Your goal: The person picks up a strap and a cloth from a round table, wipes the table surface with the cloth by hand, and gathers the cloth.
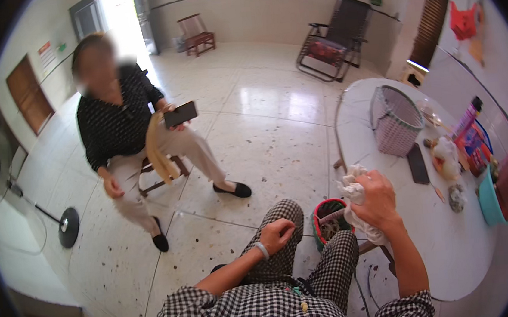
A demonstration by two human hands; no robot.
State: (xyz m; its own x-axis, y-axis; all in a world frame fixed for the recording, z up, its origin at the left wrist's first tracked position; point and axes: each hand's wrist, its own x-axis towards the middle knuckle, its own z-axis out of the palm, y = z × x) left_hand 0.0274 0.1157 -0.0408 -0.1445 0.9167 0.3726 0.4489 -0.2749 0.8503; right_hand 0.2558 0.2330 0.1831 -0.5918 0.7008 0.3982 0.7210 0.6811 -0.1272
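Observation:
My right hand (pixel 374 202) grips a crumpled white cloth (pixel 352 190), raised beside the near edge of a white oval table (pixel 443 250). Part of the cloth hangs below my fingers. On my checked trouser leg rests my left hand (pixel 277 238), its fingers loosely curled and nothing visible in it. A red-and-green woven basket (pixel 318 225) stands on the floor by my knees, with a pale handle across it and thin strips inside. Farther along the tabletop sits a tall pink-and-white woven basket (pixel 394 132), with a dark phone (pixel 417 164) lying close to it.
The table also bears plastic bags (pixel 446 155), a purple spray can (pixel 467 117) and a turquoise basin (pixel 491 203). A seated person (pixel 119 120) holds a phone (pixel 181 115) across from me. A standing fan (pixel 67 227) is at left; a folding recliner (pixel 334 40) stands behind.

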